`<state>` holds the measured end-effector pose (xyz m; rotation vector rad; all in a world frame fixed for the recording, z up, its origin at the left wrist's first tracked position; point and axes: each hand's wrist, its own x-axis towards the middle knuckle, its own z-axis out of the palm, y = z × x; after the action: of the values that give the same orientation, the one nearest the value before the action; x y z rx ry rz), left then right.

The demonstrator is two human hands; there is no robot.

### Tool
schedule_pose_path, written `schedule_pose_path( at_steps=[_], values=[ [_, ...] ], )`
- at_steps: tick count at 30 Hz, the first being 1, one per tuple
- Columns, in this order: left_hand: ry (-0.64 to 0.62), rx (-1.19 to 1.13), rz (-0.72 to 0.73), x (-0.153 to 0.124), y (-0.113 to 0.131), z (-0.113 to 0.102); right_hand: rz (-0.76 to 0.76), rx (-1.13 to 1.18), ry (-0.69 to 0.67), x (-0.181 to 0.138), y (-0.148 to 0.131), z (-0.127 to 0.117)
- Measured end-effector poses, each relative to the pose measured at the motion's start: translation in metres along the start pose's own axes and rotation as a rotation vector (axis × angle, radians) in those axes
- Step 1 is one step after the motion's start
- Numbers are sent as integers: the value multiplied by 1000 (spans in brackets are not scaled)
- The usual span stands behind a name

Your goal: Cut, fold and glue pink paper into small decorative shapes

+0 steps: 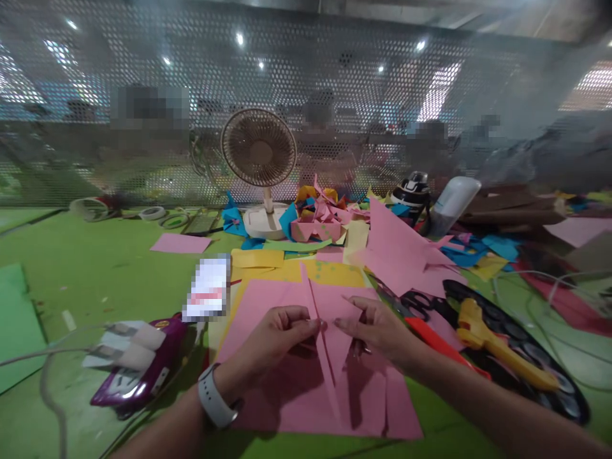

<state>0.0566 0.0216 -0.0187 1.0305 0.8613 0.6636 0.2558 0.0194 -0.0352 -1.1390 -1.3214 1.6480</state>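
My left hand (282, 335), with a white watch on its wrist, pinches the upright fold of a piece of pink paper (340, 364) between thumb and fingers. Opposite it, my right hand (377, 328) grips the right-hand flap of that same paper, with the thumb and fingertips close together. The fold stands as a narrow ridge running away from me between both hands. Beneath lies a larger pink sheet (258, 401), partly covered by my hands and their shadows. Yellow paper (335, 273) shows beyond its far edge.
Left are a purple power strip (167, 357) with plugs and a blurred phone-like rectangle (208, 287). Right are scissors (418, 303), a yellow glue-gun-shaped tool (507, 347) and a black tray (581, 398). A fan (259, 150) and paper scraps (318, 220) stand before a perforated screen (344, 83).
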Motion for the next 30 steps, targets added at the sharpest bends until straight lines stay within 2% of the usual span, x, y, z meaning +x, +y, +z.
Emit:
schedule_pose_path(
  at_steps=[7,11,15,24,30],
  values=[
    [26,-19,-2,-1,2,-1,-5,149,-165,-4,-6,-1],
    [68,-78,4,-1,1,-2,12,220,-201,-3,-4,-3],
    [58,-102,13,-2,1,-6,-2,316,-236,-2,-1,-5],
    [96,-48,-10,0,-3,-8,-61,232,-203,-3,-5,-3],
    [155,-83,-30,-1,0,-6,-40,199,-189,-1,0,-3]
  ],
)
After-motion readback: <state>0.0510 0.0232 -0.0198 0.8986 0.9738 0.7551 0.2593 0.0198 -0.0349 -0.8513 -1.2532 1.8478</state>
